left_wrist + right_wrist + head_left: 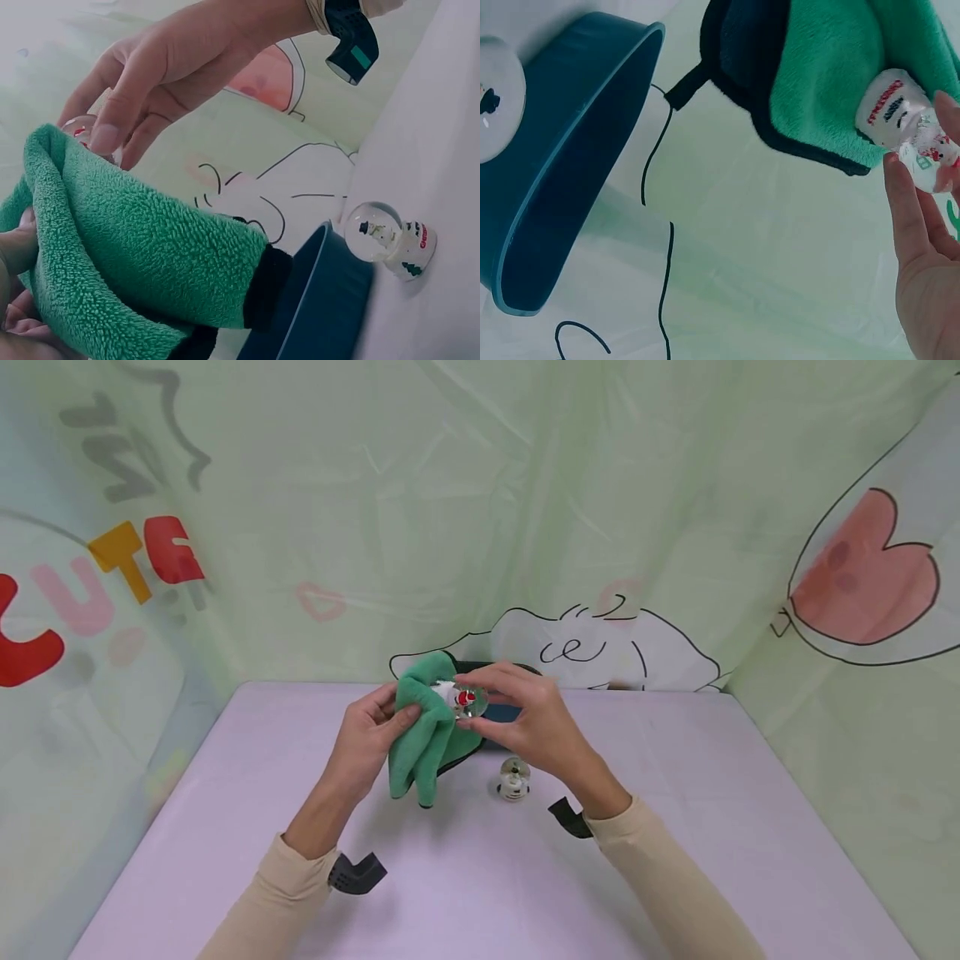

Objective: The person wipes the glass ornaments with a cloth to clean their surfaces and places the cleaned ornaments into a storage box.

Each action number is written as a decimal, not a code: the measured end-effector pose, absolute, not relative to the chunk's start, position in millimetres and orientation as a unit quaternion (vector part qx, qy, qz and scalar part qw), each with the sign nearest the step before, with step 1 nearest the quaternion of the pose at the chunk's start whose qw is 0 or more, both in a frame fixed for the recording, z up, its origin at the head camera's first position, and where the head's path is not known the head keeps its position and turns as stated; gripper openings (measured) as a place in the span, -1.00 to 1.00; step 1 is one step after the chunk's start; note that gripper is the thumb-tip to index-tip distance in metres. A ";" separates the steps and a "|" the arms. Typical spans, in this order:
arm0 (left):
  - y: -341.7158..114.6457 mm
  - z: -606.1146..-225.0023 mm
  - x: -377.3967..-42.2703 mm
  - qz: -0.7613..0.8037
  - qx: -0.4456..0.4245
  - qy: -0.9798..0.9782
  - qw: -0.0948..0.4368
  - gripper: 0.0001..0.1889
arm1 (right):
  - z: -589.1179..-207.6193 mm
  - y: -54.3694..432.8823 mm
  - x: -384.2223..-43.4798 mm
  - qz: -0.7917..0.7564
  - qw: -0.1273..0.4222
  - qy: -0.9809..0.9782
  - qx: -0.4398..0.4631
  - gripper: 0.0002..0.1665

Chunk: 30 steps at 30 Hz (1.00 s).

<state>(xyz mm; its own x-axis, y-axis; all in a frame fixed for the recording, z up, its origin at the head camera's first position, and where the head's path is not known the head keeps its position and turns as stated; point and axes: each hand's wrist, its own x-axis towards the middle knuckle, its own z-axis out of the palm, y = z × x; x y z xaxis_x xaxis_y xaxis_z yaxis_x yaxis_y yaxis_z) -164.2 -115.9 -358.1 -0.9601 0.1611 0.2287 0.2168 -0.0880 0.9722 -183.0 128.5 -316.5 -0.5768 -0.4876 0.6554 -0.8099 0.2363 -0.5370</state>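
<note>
My left hand grips a green fluffy cloth with dark edging, its thumb pressed on the folds. The fingers and thumb of my right hand pinch a small snow globe by its clear dome. That globe has a white base with red and dark lettering and a red and white figure inside. Its base lies against the cloth. A second snow globe, with a snowman inside, stands upright on the table below my right hand.
Behind the hands sits a dark blue basin, partly hidden by the cloth in the head view. The pale lilac table reaches back to a light green curtain with printed drawings, which also hangs on both sides.
</note>
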 end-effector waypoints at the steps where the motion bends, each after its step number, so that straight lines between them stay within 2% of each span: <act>1: -115.9 -357.8 -164.6 -0.724 -0.137 -0.676 0.021 -0.57 | -316.1 128.3 -182.9 0.445 0.177 -0.764 0.433 -0.42; 8: -118.8 -355.1 -166.7 -0.729 -0.127 -0.672 0.032 -0.54 | -314.9 128.4 -186.4 0.416 0.176 -0.748 0.485 -0.46; 15: -117.5 -358.0 -166.0 -0.725 -0.135 -0.675 0.032 -0.57 | -319.3 126.2 -184.7 0.466 0.160 -0.762 0.419 -0.40; 23: -117.2 -360.9 -163.4 -0.712 -0.144 -0.687 0.038 -0.60 | -322.1 122.2 -183.2 0.491 0.175 -0.776 0.355 -0.45; 27: -117.3 -360.2 -164.7 -0.712 -0.143 -0.686 0.044 -0.59 | -322.5 121.3 -183.4 0.501 0.187 -0.772 0.345 -0.45; 30: -117.3 -358.9 -165.7 -0.719 -0.132 -0.681 0.050 -0.57 | -323.4 120.7 -184.3 0.505 0.176 -0.764 0.359 -0.42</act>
